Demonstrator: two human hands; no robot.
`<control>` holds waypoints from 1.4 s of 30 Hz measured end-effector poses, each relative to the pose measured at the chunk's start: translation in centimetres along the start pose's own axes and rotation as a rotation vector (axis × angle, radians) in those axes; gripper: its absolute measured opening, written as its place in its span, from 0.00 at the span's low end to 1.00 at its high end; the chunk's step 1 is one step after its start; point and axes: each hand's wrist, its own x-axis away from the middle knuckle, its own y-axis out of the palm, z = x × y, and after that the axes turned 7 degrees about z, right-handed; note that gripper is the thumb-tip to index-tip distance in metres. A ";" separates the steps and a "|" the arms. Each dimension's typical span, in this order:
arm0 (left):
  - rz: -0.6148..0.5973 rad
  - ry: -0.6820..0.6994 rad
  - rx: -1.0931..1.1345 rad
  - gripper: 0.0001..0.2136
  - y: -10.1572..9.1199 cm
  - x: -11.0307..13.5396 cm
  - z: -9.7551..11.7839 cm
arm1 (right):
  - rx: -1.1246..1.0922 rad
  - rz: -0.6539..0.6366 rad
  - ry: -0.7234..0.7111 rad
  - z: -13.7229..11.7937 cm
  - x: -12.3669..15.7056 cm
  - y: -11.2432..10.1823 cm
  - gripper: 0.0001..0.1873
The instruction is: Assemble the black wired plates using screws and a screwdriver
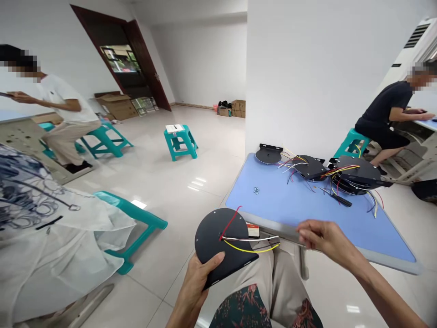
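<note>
My left hand [194, 279] grips a black semicircular metal plate [213, 243] from below, thumb across its face. Red, white and yellow wires [251, 249] run from the plate toward the table. My right hand [322, 239] hangs empty just above the front edge of a blue table [273, 200]. Farther back on the table lie several similar black plates with wires, the nearest [309, 167] at the middle. A small pile of screws [256, 190] sits on the blue top. A small red-and-white box [253, 230] rests near the table's edge, partly behind the wires.
A person in a patterned white garment [37, 228] fills the left foreground. Co-workers sit on teal stools at left [64, 109] and right [382, 118]. Another teal stool [180, 142] stands mid-floor, and cardboard boxes [238, 108] sit against the back wall.
</note>
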 end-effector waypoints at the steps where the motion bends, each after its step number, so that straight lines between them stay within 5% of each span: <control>1: 0.031 0.009 0.018 0.41 -0.5 -0.2 0.0 | 0.013 0.035 -0.054 -0.9 -2.0 0.4 0.13; 8: 0.056 -0.040 0.066 0.42 -2.8 -0.8 0.1 | 0.184 0.242 -0.295 -2.7 -14.1 5.6 0.10; 14: 0.056 -0.058 0.078 0.45 -2.9 -0.4 1.6 | 0.342 0.250 -0.332 -2.2 -16.2 8.2 0.09; 21: 0.046 -0.035 0.084 0.41 -3.2 -1.3 0.4 | 0.531 0.217 -0.347 -2.8 -16.9 9.3 0.08; 29: 0.044 -0.004 0.089 0.39 -0.9 -0.4 0.8 | 0.412 0.274 -0.333 -2.8 -16.7 9.7 0.09; 34: -0.039 -0.021 0.066 0.40 0.8 0.1 1.5 | 0.178 0.362 -0.262 -2.2 -15.4 8.0 0.10; 38: -0.104 -0.019 0.056 0.39 2.5 0.2 1.5 | -0.173 0.445 -0.173 -1.5 -11.0 4.9 0.16; 42: -0.158 -0.025 0.019 0.36 4.7 0.5 0.8 | -0.402 0.524 -0.063 -1.9 -3.2 2.4 0.15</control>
